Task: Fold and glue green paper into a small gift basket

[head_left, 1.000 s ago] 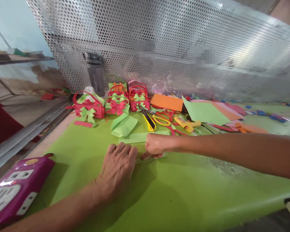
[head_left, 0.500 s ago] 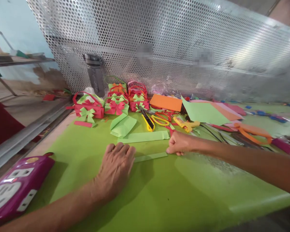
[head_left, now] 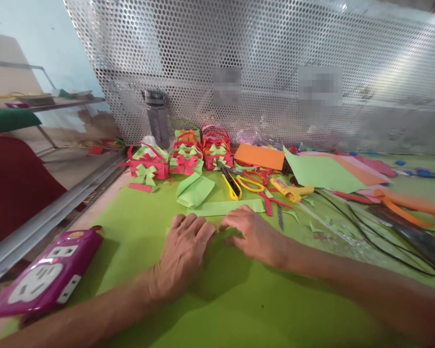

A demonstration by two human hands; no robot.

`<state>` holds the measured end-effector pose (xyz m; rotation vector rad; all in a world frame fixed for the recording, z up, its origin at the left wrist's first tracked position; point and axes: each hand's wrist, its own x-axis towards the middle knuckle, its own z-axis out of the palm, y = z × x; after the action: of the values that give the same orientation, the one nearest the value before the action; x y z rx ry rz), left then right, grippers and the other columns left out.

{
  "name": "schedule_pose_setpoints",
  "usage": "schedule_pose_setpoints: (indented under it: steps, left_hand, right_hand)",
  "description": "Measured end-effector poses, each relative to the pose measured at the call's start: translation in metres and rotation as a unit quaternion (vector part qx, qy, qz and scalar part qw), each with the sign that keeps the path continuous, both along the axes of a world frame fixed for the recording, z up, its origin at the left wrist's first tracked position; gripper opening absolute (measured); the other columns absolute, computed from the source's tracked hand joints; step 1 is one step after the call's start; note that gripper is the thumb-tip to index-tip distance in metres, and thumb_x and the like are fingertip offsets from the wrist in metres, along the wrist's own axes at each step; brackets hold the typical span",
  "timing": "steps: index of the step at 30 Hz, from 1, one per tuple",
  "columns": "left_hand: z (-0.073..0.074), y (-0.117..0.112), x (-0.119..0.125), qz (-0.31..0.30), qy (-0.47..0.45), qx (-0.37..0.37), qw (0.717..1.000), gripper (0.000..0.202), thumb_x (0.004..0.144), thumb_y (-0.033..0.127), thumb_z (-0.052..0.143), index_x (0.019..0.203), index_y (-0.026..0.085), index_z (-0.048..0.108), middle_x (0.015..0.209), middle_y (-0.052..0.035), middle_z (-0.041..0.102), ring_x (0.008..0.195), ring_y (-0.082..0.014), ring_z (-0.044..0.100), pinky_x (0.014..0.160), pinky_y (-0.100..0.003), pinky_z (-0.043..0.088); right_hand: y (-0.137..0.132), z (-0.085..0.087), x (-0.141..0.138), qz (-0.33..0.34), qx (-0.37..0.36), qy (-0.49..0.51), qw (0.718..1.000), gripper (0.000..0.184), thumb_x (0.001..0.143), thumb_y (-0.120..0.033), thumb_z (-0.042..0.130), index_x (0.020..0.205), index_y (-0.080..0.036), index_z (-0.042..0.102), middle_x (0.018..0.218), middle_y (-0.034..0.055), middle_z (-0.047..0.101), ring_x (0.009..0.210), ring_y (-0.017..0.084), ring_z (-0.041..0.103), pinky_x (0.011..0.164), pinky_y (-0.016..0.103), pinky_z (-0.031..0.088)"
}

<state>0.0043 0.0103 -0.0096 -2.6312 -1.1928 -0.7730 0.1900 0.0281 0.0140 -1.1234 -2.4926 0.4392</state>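
Green paper strip point(head_left: 226, 208) just beyond left hand point(head_left: 183, 251) and right hand point(head_left: 253, 234), both hands spread flat

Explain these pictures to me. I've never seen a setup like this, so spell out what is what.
There is no machine: one camera sits on a person's head and looks down at their own bare hands. The left hand lies flat, palm down, on the green table cover. The right hand rests beside it, fingertips almost meeting; whether it pinches anything is hidden. Beyond them lie a pale green paper strip, a folded green paper, a yellow knife, yellow scissors, a glue gun and red-and-green paper baskets. A purple power strip sits at the left.
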Motion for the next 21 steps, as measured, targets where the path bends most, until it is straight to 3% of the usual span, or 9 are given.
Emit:
schedule_pose_setpoints:
  steps: [5, 12, 17, 21]
  left_hand:
    - [0.001, -0.001, 0.001, -0.026, -0.03, -0.003, 0.999, 0.021, 0.088, 0.013, 0.04, 0.074, 0.016, 0.055, 0.067, -0.0025, 0.056, 0.065, -0.0164, 0.046, 0.064, -0.032, 0.029]
    - [0.0, 0.0, 0.001, -0.04, -0.028, -0.009, 0.999, 0.022, 0.089, 0.013, 0.039, 0.073, 0.017, 0.054, 0.065, -0.0017, 0.056, 0.064, -0.0157, 0.046, 0.065, -0.032, 0.03]
    - [0.002, -0.001, -0.003, 0.013, 0.019, -0.031, 0.999, 0.009, 0.083, 0.025, 0.055, 0.086, 0.016, 0.055, 0.075, -0.0029, 0.059, 0.073, -0.0197, 0.05, 0.069, -0.035, 0.032]
    - [0.02, -0.006, -0.014, 0.042, 0.091, -0.072, 0.992, 0.004, 0.083, 0.02, 0.055, 0.084, 0.018, 0.057, 0.08, -0.0032, 0.058, 0.077, -0.0206, 0.05, 0.071, -0.037, 0.032]
  right_hand:
    - [0.0, -0.005, 0.0, -0.027, -0.019, 0.018, 0.999, 0.016, 0.071, -0.005, 0.062, 0.079, -0.018, 0.058, 0.081, 0.0004, 0.064, 0.08, 0.015, 0.055, 0.082, 0.033, 0.034]
    - [0.002, -0.014, 0.003, 0.0, 0.012, 0.022, 1.0, 0.017, 0.068, -0.003, 0.064, 0.073, -0.017, 0.056, 0.075, -0.0006, 0.058, 0.079, 0.014, 0.052, 0.078, 0.03, 0.035]
    - [0.0, -0.016, 0.007, 0.011, 0.047, 0.02, 0.999, 0.009, 0.073, -0.012, 0.067, 0.068, -0.016, 0.06, 0.086, 0.0028, 0.061, 0.087, 0.016, 0.051, 0.081, 0.032, 0.034]
    - [-0.005, -0.012, 0.009, 0.007, 0.087, -0.026, 0.996, 0.013, 0.079, -0.018, 0.063, 0.067, -0.016, 0.064, 0.083, 0.0037, 0.06, 0.086, 0.017, 0.049, 0.08, 0.034, 0.032]
